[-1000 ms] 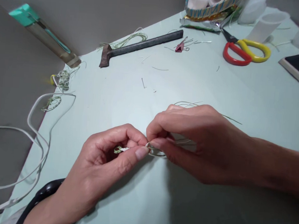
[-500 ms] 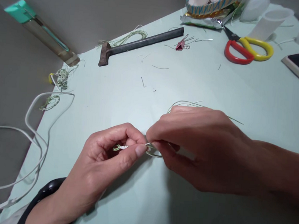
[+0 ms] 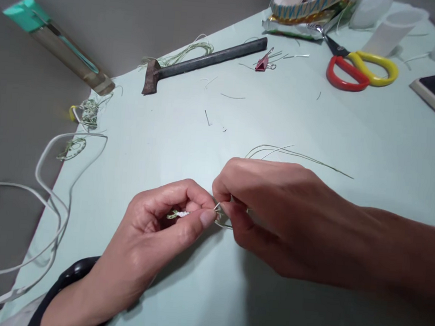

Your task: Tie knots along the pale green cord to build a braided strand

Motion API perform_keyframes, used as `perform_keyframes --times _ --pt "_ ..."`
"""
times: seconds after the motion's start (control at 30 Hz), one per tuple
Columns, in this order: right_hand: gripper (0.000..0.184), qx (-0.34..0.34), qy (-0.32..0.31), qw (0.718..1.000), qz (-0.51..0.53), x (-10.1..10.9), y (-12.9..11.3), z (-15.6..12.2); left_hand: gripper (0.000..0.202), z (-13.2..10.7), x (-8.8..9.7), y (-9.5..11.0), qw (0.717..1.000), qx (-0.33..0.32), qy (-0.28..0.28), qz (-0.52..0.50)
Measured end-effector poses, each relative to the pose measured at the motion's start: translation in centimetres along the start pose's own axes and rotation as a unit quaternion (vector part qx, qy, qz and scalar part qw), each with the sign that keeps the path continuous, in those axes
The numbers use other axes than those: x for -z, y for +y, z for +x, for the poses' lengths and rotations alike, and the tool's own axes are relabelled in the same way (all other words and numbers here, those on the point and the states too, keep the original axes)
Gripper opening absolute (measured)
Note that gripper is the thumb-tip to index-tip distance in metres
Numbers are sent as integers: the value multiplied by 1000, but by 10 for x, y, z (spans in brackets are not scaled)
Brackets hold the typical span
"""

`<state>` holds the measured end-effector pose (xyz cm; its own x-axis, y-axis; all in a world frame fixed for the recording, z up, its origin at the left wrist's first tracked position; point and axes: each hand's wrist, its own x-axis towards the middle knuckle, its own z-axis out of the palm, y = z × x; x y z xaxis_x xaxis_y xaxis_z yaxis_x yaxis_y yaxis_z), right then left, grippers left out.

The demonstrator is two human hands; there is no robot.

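I have the knotted piece [image 3: 179,214] pinched between thumb and forefinger of the left hand [image 3: 149,233], over the tabletop [image 3: 166,139], closer to its near edge than its far one. The piece's long axis runs crosswise, roughly along that near edge, its middle hidden by the left thumb. The left hand is nearer, holding it; the right hand [image 3: 285,213], closed apparently on a pale strand [image 3: 217,206], is just beside the left fingertips. Loose cords [image 3: 308,156] show beyond the right hand.
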<state>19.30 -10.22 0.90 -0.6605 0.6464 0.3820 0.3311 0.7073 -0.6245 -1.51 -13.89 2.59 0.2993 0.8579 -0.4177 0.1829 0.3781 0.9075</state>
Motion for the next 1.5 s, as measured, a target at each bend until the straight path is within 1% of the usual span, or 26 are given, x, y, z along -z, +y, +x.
perform_keyframes --times 0.2,0.33,0.43,0.53,0.63,0.67,0.73,0.83,0.93,1.07,1.17,1.2,1.27,1.4,1.5 --pt "18 32 41 996 -72 -7 -4 -2 17 0 2 -3 1000 -6 -8 8" --pt "21 26 54 994 -93 -12 -7 -4 18 -1 3 -4 1000 -6 -9 10" --pt "20 18 49 994 -100 -14 -7 -4 17 1 1 -4 1000 -10 -6 6" --pt "19 5 21 997 -75 -11 -2 -3 21 3 -2 -3 1000 -6 -3 -13" --pt "16 -15 -22 1000 -1 -5 4 1 24 4 -5 -2 999 0 -2 -32" --pt "15 -23 -27 999 19 -3 5 2 24 5 -5 -2 999 1 -5 -40" --pt "12 -38 -25 998 39 -1 6 3 21 5 -6 -2 998 7 -12 -62" --pt "13 -47 -10 999 20 0 6 3 21 5 -6 -2 996 24 -12 -90" --pt "16 -32 4 999 -6 -2 6 1 23 6 -6 -1 993 36 -7 -110" --pt "19 -29 3 999 -22 -4 9 1 20 6 -5 0 990 46 -6 -132" --pt "24 -10 48 997 -52 -4 7 1 20 5 -3 1 990 50 -2 -134" --pt "24 4 66 996 -64 -3 6 1 19 5 -3 1 990 50 -1 -135" --pt "21 37 81 993 -81 -2 3 0 18 5 -3 0 989 47 1 -141" --pt "21 99 55 988 -103 -4 2 -2 19 5 -4 0 990 40 7 -137" --pt "28 108 43 988 -105 -7 4 -3 21 5 -4 0 991 36 9 -129"
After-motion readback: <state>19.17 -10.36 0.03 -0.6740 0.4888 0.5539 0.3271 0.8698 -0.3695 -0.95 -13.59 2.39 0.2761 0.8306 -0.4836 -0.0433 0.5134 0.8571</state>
